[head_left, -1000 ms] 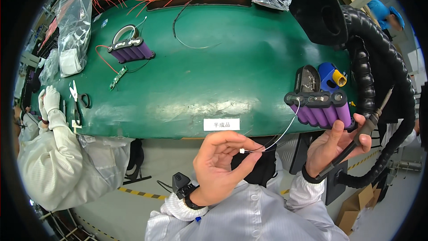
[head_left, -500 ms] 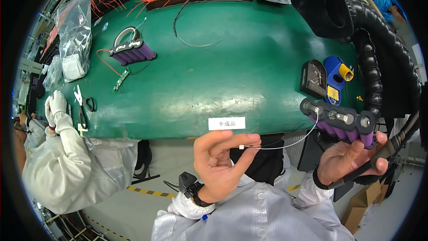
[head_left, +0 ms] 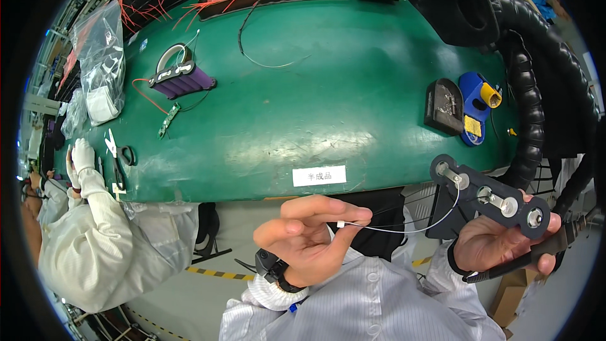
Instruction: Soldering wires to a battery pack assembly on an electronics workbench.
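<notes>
Between thumb and forefinger, my left hand point(head_left: 310, 235) pinches a thin white wire point(head_left: 413, 232) close to its small white connector point(head_left: 341, 224). That wire curves up to a metal tab on a battery pack point(head_left: 499, 201), whose black end holder with round terminals faces up. My right hand point(head_left: 483, 243) grips the pack at its right end. A soldering iron point(head_left: 549, 246) with a black handle also lies across the fingers of that hand; its tip is hard to make out. Both hands are just off the front edge of the green bench.
On the green bench point(head_left: 278, 107) stand another purple battery pack point(head_left: 183, 83) with a circuit board point(head_left: 168, 121), scissors point(head_left: 118, 158), a blue iron stand point(head_left: 475, 110) and a black tray point(head_left: 443, 107). A black fume hose point(head_left: 524, 88) rises right. A gloved co-worker point(head_left: 101, 240) sits left.
The battery pack has tipped so its terminal face shows and its purple sides are hidden. My left hand has dropped slightly, still pinching the wire. The whole view has shifted a little.
</notes>
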